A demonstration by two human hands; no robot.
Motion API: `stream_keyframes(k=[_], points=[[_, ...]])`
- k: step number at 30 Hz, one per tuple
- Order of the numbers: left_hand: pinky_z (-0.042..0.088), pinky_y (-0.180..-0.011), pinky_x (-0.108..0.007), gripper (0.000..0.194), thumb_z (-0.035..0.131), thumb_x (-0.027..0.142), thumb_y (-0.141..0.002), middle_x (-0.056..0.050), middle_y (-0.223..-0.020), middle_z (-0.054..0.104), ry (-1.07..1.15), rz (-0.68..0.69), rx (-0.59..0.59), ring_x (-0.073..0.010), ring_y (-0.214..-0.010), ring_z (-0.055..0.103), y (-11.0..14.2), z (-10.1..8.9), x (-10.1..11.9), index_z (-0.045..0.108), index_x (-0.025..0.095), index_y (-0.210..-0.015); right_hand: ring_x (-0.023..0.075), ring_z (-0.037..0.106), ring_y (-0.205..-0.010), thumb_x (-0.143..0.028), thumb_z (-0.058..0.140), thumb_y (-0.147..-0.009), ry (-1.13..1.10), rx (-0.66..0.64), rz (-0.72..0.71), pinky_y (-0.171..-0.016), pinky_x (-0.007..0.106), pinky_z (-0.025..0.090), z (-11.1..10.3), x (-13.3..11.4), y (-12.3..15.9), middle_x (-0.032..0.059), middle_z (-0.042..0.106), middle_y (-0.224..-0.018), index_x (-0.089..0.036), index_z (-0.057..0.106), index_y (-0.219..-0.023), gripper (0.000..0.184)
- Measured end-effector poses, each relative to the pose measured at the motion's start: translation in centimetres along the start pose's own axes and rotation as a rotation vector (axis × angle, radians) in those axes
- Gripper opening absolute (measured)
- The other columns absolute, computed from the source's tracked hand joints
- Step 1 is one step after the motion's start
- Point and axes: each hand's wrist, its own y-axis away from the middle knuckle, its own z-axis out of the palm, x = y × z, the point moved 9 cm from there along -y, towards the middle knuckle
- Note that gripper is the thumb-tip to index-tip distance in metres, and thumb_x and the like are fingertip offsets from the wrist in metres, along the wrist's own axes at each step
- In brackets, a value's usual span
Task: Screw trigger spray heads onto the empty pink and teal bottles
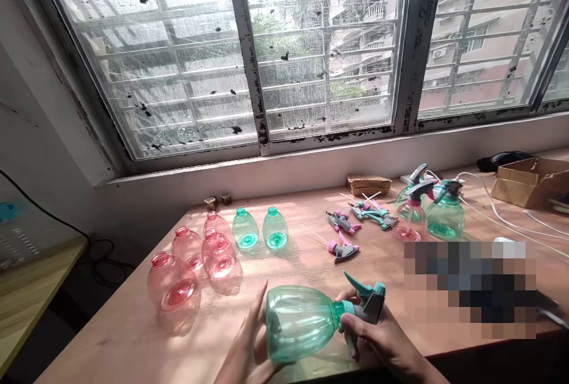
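A clear green spray bottle (300, 322) lies sideways in the air over the table's front edge, its neck pointing right. My left hand (249, 339) cups its base, the thumb along the near end. At the neck, my right hand (377, 336) grips the teal collar of the grey and teal trigger head (371, 301), which sits on the bottle's mouth. Whether the collar is fully tightened cannot be told. Part of the left fingers is hidden behind the bottle.
Red bottles (171, 283) and two green bottles (275, 228) without heads stand at left. Loose trigger heads (344, 249) lie mid-table. Bottles with heads (447, 218) stand at right, near white cables (493, 209) and a cardboard box (524, 185). A blurred patch covers the right front.
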Motion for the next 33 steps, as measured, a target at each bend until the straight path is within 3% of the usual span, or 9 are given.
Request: stream_keyframes(k=[4, 7, 10, 13, 16, 19, 25, 29, 33], points=[[0.045, -0.110, -0.045, 0.094, 0.078, 0.051, -0.078, -0.010, -0.144, 0.058, -0.033, -0.021, -0.024, -0.0374, -0.133, 0.053, -0.2, -0.1, 0.7, 0.031, 0.031, -0.156, 0.0140, 0.062, -0.047, -0.049, 0.088, -0.070, 0.027, 0.006, -0.001, -0.049, 0.027, 0.047, 0.0, -0.2, 0.3, -0.0014, 0.069, -0.067, -0.019, 0.066, -0.098, 0.046], [0.040, -0.114, -0.049, 0.078, 0.067, 0.062, -0.083, -0.011, -0.137, 0.063, -0.126, 0.020, 0.009, -0.0413, -0.135, 0.049, -0.2, -0.4, 1.6, 0.047, 0.025, -0.148, 0.0133, 0.061, -0.047, -0.046, 0.088, -0.071, 0.054, -0.001, -0.001, -0.051, 0.028, 0.048, 0.1, -0.2, 0.4, -0.0030, 0.066, -0.065, -0.018, 0.068, -0.095, 0.042], [0.033, -0.118, -0.050, 0.086, 0.071, 0.058, -0.081, -0.011, -0.151, 0.051, -0.149, 0.048, -0.003, -0.0412, -0.143, 0.039, 0.1, -0.1, 2.3, 0.037, 0.028, -0.154, 0.0133, 0.061, -0.045, -0.046, 0.086, -0.074, 0.049, -0.009, -0.009, -0.050, 0.027, 0.046, 0.1, -0.3, 0.4, -0.0040, 0.065, -0.063, -0.019, 0.067, -0.097, 0.040], [0.031, -0.120, -0.050, 0.104, 0.083, 0.038, -0.077, -0.008, -0.164, 0.031, -0.128, 0.069, -0.036, -0.0383, -0.150, 0.028, 0.3, 0.6, 2.5, 0.018, 0.035, -0.159, 0.0137, 0.063, -0.046, -0.047, 0.084, -0.076, 0.017, -0.003, -0.013, -0.049, 0.026, 0.046, 0.1, -0.6, 0.3, -0.0032, 0.067, -0.066, -0.019, 0.064, -0.097, 0.040], [0.028, -0.122, -0.050, 0.093, 0.077, 0.026, -0.085, -0.004, -0.167, 0.024, -0.162, 0.120, -0.023, -0.0352, -0.153, 0.020, 0.3, 0.9, 2.7, 0.021, 0.040, -0.157, 0.0138, 0.063, -0.047, -0.047, 0.083, -0.077, 0.001, -0.003, -0.003, -0.049, 0.026, 0.049, 0.2, -0.9, 0.3, -0.0025, 0.068, -0.068, -0.019, 0.062, -0.095, 0.039], [0.038, -0.117, -0.049, 0.084, 0.071, 0.025, -0.090, -0.005, -0.168, 0.022, -0.147, 0.154, -0.019, -0.0346, -0.152, 0.023, 0.3, 0.7, 2.8, 0.022, 0.042, -0.156, 0.0137, 0.063, -0.046, -0.047, 0.083, -0.077, 0.019, -0.004, 0.006, -0.049, 0.026, 0.050, 0.2, -1.0, 0.3, -0.0024, 0.068, -0.067, -0.019, 0.062, -0.095, 0.039], [0.051, -0.103, -0.044, 0.073, 0.075, 0.032, -0.087, -0.010, -0.147, 0.046, -0.027, 0.081, -0.004, -0.0312, -0.128, 0.053, 0.4, -0.5, 1.3, 0.037, 0.040, -0.148, 0.0152, 0.064, -0.048, -0.045, 0.085, -0.075, 0.012, -0.002, 0.033, -0.046, 0.027, 0.052, -0.2, -0.3, 0.3, -0.0011, 0.070, -0.066, -0.021, 0.062, -0.096, 0.039], [0.055, -0.092, -0.040, 0.097, 0.086, 0.030, -0.075, -0.008, -0.133, 0.051, 0.066, -0.004, -0.057, -0.0273, -0.110, 0.061, 0.1, -0.1, -0.8, 0.029, 0.043, -0.153, 0.0136, 0.063, -0.046, -0.045, 0.083, -0.079, -0.004, -0.012, 0.009, -0.046, 0.025, 0.051, -0.2, -0.6, 0.4, -0.0020, 0.070, -0.066, -0.021, 0.062, -0.095, 0.036], [0.054, -0.092, -0.043, 0.080, 0.073, 0.034, -0.086, -0.008, -0.121, 0.055, 0.047, -0.018, -0.052, -0.0231, -0.100, 0.063, -0.2, -0.2, -1.4, 0.031, 0.039, -0.154, 0.0130, 0.063, -0.045, -0.045, 0.082, -0.079, -0.020, 0.009, -0.010, -0.046, 0.024, 0.050, -0.3, -0.8, 0.4, -0.0025, 0.070, -0.063, -0.020, 0.060, -0.095, 0.037]])
